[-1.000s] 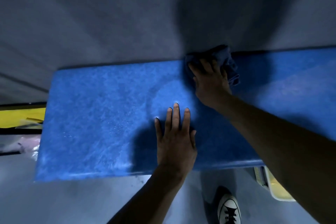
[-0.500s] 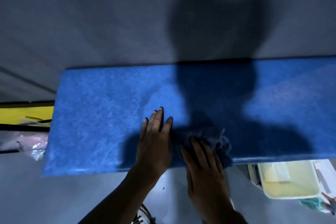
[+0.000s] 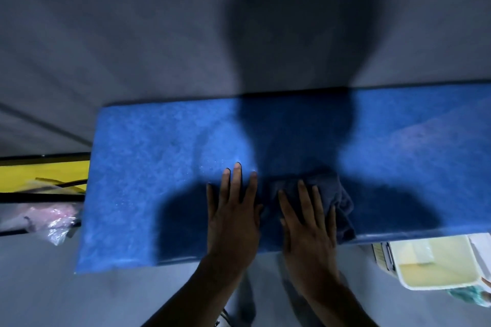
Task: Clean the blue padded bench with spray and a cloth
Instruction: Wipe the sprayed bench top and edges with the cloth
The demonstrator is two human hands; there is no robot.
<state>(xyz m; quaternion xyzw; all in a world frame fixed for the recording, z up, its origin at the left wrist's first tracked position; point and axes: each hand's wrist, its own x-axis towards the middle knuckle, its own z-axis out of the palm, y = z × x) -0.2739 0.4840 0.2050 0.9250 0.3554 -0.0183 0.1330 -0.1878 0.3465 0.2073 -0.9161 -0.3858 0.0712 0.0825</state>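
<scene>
Fingers [image 3: 301,194] of right hand [image 3: 308,223]: straight, spread, pressing dark cloth [image 3: 337,194] near front edge of blue surface [image 3: 148,167]. Left hand [image 3: 232,218]: fingers straight, flat on surface just beside cloth.

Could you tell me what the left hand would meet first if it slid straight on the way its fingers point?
Only bare blue padded bench; the left hand seems to have a free path to its far edge.

The blue bench [image 3: 148,167] lies bare to the left of the left hand [image 3: 233,215] and right of the bunched cloth [image 3: 337,202]. Past its left end sits crumpled plastic [image 3: 50,220]; below its right end, what looks like a pale tray [image 3: 435,263].
</scene>
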